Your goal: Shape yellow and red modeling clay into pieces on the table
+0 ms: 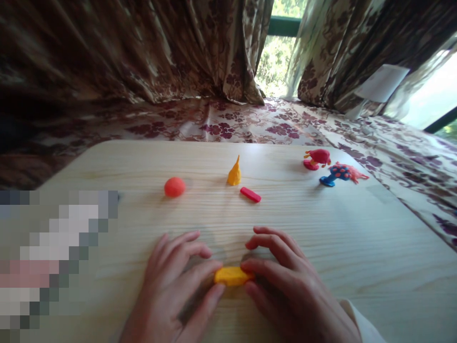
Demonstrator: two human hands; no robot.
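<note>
A short yellow bar of modelling clay lies between my hands, close to the near side of the table. My left hand pinches its left end with thumb and index finger, the other fingers spread and curved. At the right end, the thumb and index finger of my right hand grip it in the same way. Beyond the hands sit a small red clay bar, a pointed yellow clay piece standing upright, and an orange-red clay ball.
Two clay figures stand at the table's far right: one pink-red, one blue with pink spots. A pixelated area covers the left side. Past the pale wooden table are a floral cloth, curtains and a white lamp.
</note>
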